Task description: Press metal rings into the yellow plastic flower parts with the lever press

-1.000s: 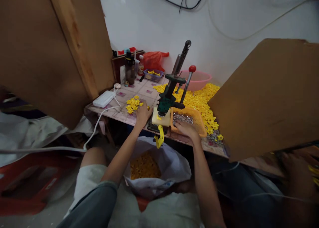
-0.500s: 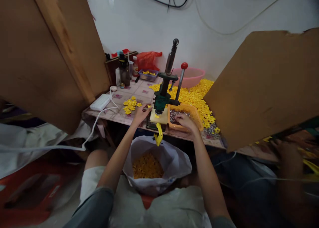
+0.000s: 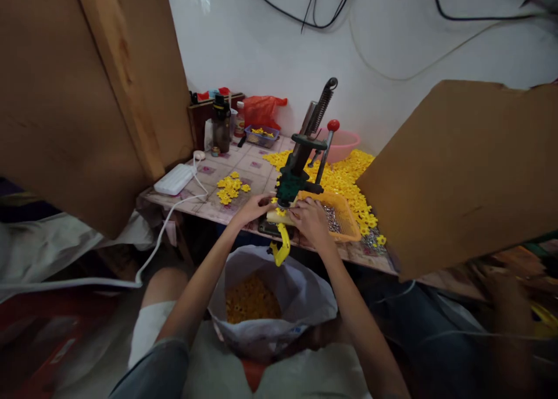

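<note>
A green hand press (image 3: 291, 184) with a red-knobbed lever stands at the table's front edge. Under its ram, a yellow flower-shaped piece (image 3: 280, 212) lies on the pale block (image 3: 274, 217). My left hand (image 3: 255, 209) is at the left side of the press, its fingertips closed at another small yellow flower piece (image 3: 274, 200). From the right, my right hand (image 3: 310, 220) reaches to the block, its fingers drawn together close to the flower piece under the ram. Whatever those fingers hold is too small to make out. A yellow curved chute (image 3: 283, 245) hangs below the block.
An orange basket (image 3: 351, 227) of small metal parts sits right of the press, before a heap of yellow flowers (image 3: 349, 181). A few flowers (image 3: 231, 186) lie left. An open white sack (image 3: 305, 306) holds more below. Cardboard panels (image 3: 471, 172) flank the table; a co-worker sits right.
My right hand has left the orange basket and moved left to the block under the press. My left hand has come slightly nearer the ram. The head view has shifted and tilted a little.
</note>
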The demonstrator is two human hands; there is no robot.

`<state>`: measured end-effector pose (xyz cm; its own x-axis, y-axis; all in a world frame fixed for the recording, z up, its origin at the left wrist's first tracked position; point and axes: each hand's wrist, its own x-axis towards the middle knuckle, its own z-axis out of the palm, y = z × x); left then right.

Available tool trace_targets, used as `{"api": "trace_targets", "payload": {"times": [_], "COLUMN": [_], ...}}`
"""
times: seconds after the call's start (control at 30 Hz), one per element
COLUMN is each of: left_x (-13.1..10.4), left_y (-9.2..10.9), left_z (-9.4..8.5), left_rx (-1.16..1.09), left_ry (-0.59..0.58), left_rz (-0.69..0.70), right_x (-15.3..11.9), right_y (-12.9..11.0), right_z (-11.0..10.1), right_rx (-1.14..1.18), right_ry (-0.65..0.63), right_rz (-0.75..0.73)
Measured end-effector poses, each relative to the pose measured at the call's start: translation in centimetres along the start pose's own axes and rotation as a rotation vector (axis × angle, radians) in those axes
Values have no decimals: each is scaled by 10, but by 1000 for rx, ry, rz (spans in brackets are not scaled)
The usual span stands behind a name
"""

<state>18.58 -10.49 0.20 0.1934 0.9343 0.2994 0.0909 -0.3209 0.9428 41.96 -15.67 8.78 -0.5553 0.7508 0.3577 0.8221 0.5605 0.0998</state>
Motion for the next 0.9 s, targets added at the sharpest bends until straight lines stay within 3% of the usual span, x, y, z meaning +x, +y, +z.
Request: {"api": "trace_targets", "payload": {"times": [0.1,0.2,0.4,0.57,0.67,0.77,0.9], "left_x": [0,-2,-8,-8,-8,-9,-9], "left_y": [0,1,12,18,17,15,13], "left_z": [-2,-3,-7,-10,-8,-6,-4], "left_rx": [25,5,18,32,10,-14,-22], "left_ry": [-24,-76,-208,-253,-248,-210,-172], "left_rz": [12,40,93,107,103,89,69], "right_x": [-2,-8,-3,1,-8,-16,9], "right_y": [-7,-8,-21,-26,-24,-18,6], "right_z": [-6,-15,-32,-25,-18,-20,-45], "right_rx": [-6,-37,-269,-353,-309,-238,-60], "right_ry": [-66,-50,-78,-155,-133,48,584], "right_rz": [-127,-165,-333,-437,-461,-323,134]}}
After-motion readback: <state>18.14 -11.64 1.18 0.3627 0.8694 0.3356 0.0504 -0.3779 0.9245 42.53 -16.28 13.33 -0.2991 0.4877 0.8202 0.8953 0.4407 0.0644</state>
